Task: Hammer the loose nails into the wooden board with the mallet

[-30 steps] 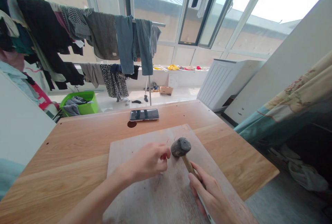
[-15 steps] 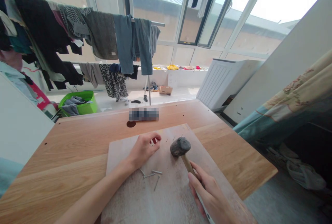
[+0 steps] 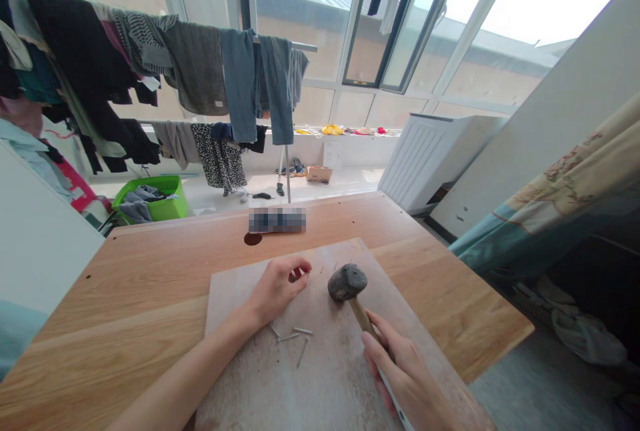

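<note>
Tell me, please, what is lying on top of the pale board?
A few loose nails lie on the board, and the hammer rests there, its handle in the right hand. The left hand rests beside them; anything under the hands is covered.

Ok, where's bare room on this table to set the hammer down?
Bare table left of the board and the strip along its right edge are free. Crowded mid-board: loose nails, left hand, hammer held by right hand.
</note>
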The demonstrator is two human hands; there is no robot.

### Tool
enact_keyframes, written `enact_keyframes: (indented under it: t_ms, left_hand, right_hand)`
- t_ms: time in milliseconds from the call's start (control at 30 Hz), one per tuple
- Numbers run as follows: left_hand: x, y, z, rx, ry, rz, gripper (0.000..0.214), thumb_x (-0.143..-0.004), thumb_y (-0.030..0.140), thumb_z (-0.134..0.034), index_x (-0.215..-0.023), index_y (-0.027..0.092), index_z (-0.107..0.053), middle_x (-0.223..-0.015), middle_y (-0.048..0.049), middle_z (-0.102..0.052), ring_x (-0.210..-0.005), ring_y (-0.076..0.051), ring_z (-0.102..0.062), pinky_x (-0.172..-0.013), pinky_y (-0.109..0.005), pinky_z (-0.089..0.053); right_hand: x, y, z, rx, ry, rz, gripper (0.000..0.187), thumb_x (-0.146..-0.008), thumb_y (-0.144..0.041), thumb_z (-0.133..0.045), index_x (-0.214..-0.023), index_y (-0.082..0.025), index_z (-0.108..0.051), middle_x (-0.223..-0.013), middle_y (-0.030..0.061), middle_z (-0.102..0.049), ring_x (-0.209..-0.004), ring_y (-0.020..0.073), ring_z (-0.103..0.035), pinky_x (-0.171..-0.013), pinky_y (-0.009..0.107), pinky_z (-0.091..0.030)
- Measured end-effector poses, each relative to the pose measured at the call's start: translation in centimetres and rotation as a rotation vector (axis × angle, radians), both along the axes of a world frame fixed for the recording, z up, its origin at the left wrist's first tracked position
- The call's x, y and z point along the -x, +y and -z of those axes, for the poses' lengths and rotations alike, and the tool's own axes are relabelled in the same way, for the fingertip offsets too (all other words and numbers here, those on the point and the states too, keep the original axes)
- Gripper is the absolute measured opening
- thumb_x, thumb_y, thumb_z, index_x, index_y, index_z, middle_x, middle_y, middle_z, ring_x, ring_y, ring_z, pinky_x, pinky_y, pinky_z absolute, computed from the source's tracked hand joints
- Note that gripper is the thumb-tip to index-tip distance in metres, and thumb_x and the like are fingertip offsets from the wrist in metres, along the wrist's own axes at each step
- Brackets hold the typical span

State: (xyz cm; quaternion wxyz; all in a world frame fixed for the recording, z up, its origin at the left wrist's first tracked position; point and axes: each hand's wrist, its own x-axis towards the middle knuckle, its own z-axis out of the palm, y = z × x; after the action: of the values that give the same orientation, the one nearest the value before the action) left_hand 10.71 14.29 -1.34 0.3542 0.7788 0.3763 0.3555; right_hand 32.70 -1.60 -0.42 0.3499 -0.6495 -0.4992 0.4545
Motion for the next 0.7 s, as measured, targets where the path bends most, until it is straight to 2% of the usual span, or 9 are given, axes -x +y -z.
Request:
enact_keyframes:
  t_ms: [167, 267, 433, 567, 700]
  left_hand:
    - [-0.1, 0.0, -0.1, 0.015, -0.013, -0.013, 0.01, -0.088, 0.018, -0.06, -0.092, 0.018, -0.069, -0.082, -0.0003, -0.072, -0.071, -0.013, -0.062, -0.071, -0.025, -0.051]
    - [-0.2, 0.0, -0.1, 0.031, -0.028, -0.032, 0.013, -0.087, 0.017, -0.062, -0.099, 0.019, -0.069, -0.083, -0.0001, -0.073, -0.07, -0.013, -0.064, -0.07, -0.024, -0.052]
    - [-0.5, 0.1, -0.1, 0.038, -0.044, -0.046, 0.018, -0.085, 0.013, -0.062, -0.1, 0.019, -0.068, -0.083, 0.0005, -0.074, -0.067, -0.012, -0.063, -0.066, -0.023, -0.052]
    - [-0.6, 0.2, -0.2, 0.025, -0.05, -0.058, 0.031, -0.081, 0.007, -0.063, -0.108, 0.02, -0.067, -0.078, 0.0026, -0.074, -0.064, -0.012, -0.062, -0.064, -0.021, -0.05]
    - [-0.7, 0.1, -0.3, 0.029, -0.054, -0.053, 0.031, -0.079, 0.004, -0.06, -0.106, 0.018, -0.066, -0.075, 0.0031, -0.073, -0.063, -0.011, -0.061, -0.064, -0.02, -0.048]
  right_hand:
    - [0.3, 0.4, -0.9, -0.015, 0.019, 0.005, 0.06, -0.098, -0.053, -0.047, -0.142, -0.013, -0.053, -0.06, -0.0076, -0.049, -0.037, 0.0085, -0.042, -0.035, 0.02, -0.034]
    - [1.0, 1.4, -2.0, -0.045, 0.01, -0.036, 0.057, -0.098, -0.051, -0.047, -0.141, -0.013, -0.054, -0.061, -0.0081, -0.047, -0.036, 0.0075, -0.042, -0.035, 0.019, -0.034]
    - [2.6, 3.3, -3.6, -0.078, -0.037, -0.066, 0.053, -0.1, -0.048, -0.045, -0.14, -0.016, -0.054, -0.064, -0.0077, -0.05, -0.037, 0.0068, -0.044, -0.035, 0.018, -0.034]
    - [3.1, 3.9, -3.7, -0.079, -0.065, -0.087, 0.052, -0.101, -0.048, -0.044, -0.142, -0.017, -0.053, -0.063, -0.0082, -0.05, -0.038, 0.0075, -0.046, -0.036, 0.018, -0.036]
    - [3.3, 3.8, -3.2, -0.058, -0.082, -0.125, 0.05, -0.101, -0.047, -0.043, -0.141, -0.019, -0.055, -0.066, -0.0077, -0.05, -0.037, 0.0073, -0.045, -0.035, 0.019, -0.037]
